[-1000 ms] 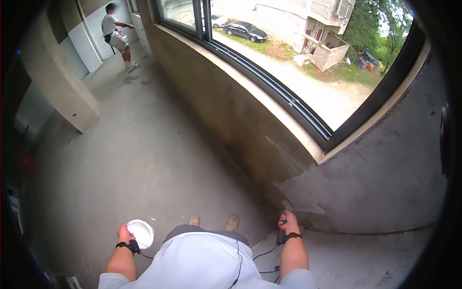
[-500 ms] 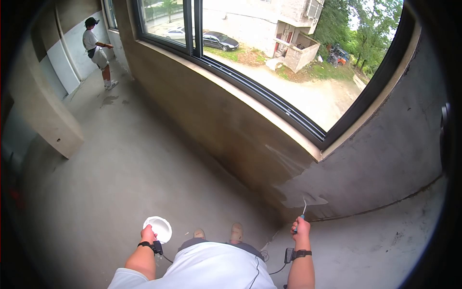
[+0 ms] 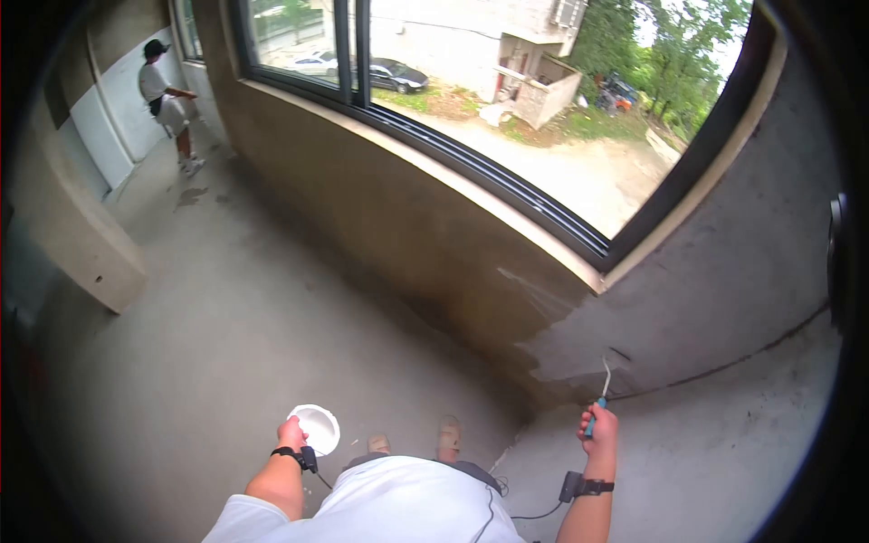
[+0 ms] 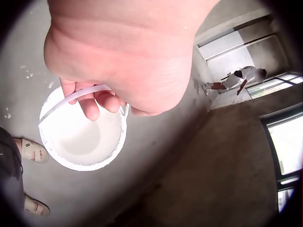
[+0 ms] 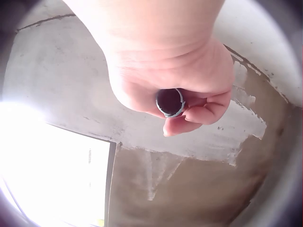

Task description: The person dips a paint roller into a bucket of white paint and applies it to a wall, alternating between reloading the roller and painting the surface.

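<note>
In the head view my left hand [image 3: 292, 436] grips the handle of a white bucket [image 3: 319, 429]. The left wrist view shows the fingers curled round the pale strap handle [image 4: 71, 98] above the bucket's white inside [image 4: 83, 137]. My right hand [image 3: 599, 429] grips a blue-green tool handle [image 3: 593, 422], whose thin metal rod [image 3: 606, 373] points up toward the lower grey wall [image 3: 670, 335]. In the right wrist view the round handle end [image 5: 170, 102] shows inside the curled right hand [image 5: 175, 75]. The tool's head is hard to make out against the wall.
Another person [image 3: 172, 104] stands at the far upper left by the wall. A black-framed window [image 3: 489, 149] runs above the brown wall section [image 3: 407, 235]. A pillar [image 3: 90, 244] rises from the grey floor [image 3: 226, 317] at the left. Sandaled feet [image 3: 449, 436] are below.
My right hand has risen and moved right along the wall, bringing the tool into plain sight. My left hand and the bucket have shifted right in the head view, which has also turned.
</note>
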